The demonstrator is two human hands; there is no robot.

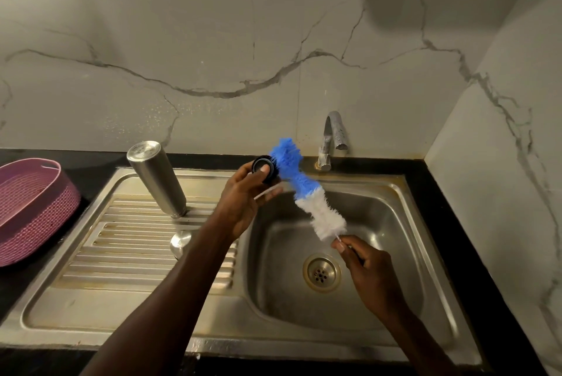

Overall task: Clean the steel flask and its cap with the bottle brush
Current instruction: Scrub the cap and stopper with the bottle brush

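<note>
The steel flask [156, 178] stands upside down on the ribbed drainboard [121, 241], left of the basin. My left hand [246, 196] holds a small black cap [265, 167] above the basin's left edge, thumb on its top. My right hand [365, 266] pinches the thin handle of the bottle brush [307, 193]. The brush's blue bristles press against the side of the cap; its white bristles lie nearer my right hand. A shiny steel outer cap [180, 241] lies on the drainboard below the flask.
The steel sink basin [392, 217] with its drain [321, 272] lies under both hands. A steel tap [333, 138] rises behind the basin. A pink woven basket [33, 208] sits on the black counter at the left. Marble walls close in behind and at the right.
</note>
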